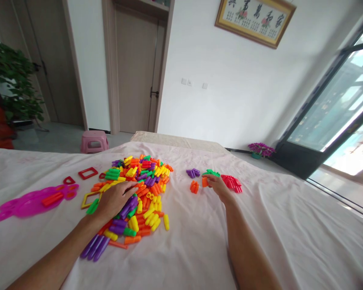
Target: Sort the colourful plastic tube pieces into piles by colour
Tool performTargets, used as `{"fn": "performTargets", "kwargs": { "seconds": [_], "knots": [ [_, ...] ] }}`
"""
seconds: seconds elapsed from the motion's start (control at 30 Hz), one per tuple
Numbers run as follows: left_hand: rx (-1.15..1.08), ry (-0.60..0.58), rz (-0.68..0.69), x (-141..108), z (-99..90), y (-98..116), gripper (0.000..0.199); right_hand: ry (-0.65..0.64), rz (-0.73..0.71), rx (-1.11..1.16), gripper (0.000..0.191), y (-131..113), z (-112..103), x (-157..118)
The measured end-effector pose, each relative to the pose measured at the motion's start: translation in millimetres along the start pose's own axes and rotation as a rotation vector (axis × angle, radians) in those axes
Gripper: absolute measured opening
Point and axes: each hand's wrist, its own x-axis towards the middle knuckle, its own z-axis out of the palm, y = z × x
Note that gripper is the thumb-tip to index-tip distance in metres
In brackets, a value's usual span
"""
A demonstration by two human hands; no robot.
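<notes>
A large mixed pile of yellow, orange, purple, green and red plastic pieces (151,191) lies on the cloth. My left hand (116,198) rests over the pile's left side, its fingers closed around an orange piece (139,184). To the right, my right hand (218,186) pinches another orange piece (205,182). Small same-coloured groups lie around that hand: purple pieces (192,173) and orange pieces (194,187) to its left, green pieces (211,172) just behind it, and red pieces (232,183) to its right.
A magenta tray (27,204) with red pieces (52,199) on it lies at the left. Red frames (88,173) and a yellow frame (89,200) are beside the pile. A pink stool (94,141) stands beyond the cloth-covered surface (187,249).
</notes>
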Motion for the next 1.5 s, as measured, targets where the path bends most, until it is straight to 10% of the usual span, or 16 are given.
{"fn": "performTargets", "kwargs": {
  "seconds": [0.27,0.47,0.67,0.87,1.23,1.5],
  "knots": [
    [-0.036,0.001,0.002,1,1.0,-4,0.044,-0.092,-0.014,-0.062,0.04,21,17,1],
    [-0.185,0.089,0.046,-2,-0.3,10,0.038,0.069,-0.108,-0.013,0.033,-34,36,-6],
    [-0.334,0.126,0.107,-13,2.8,33,0.03,-0.37,-0.27,0.229,0.041,-112,107,-60],
    [-0.33,0.063,0.15,-21,7.2,43,0.028,-0.47,-0.2,0.462,0.03,-127,159,-98],
    [-0.058,0.417,0.047,7,-37.9,-8,0.033,0.076,-0.237,-0.583,0.03,-68,81,-36],
    [0.018,0.358,-0.196,10,-43.6,-56,0.034,0.229,-0.121,-0.657,0.037,-36,80,-35]
  ]
}}
